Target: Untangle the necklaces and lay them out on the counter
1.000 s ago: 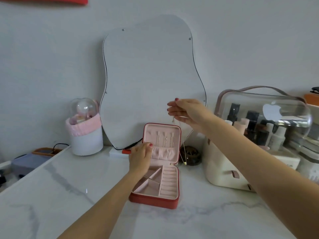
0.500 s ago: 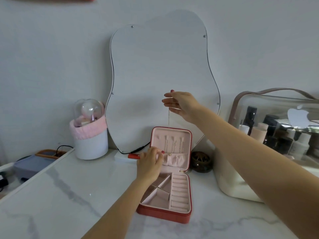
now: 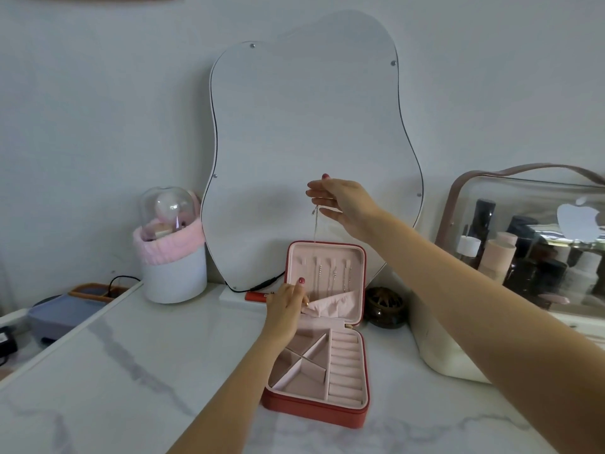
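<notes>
Two hands work at the open jewelry box [image 3: 327, 417]. The right hand [image 3: 343, 201], raised above its lid, pinches a thin necklace [image 3: 315, 224] that hangs straight down into the lid. The left hand [image 3: 285, 306] grips the lid's pink fabric pocket [image 3: 337, 306] at its left edge, pulling it open. More chains [image 3: 332, 278] hang inside the lid. A wavy mirror [image 3: 311, 142] stands behind the box.

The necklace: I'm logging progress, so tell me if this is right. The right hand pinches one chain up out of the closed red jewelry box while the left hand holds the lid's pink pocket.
Not quite: the head view shows the red jewelry box open, lid upright. The right hand does pinch the chain, and the left hand holds the pink pocket.
</notes>
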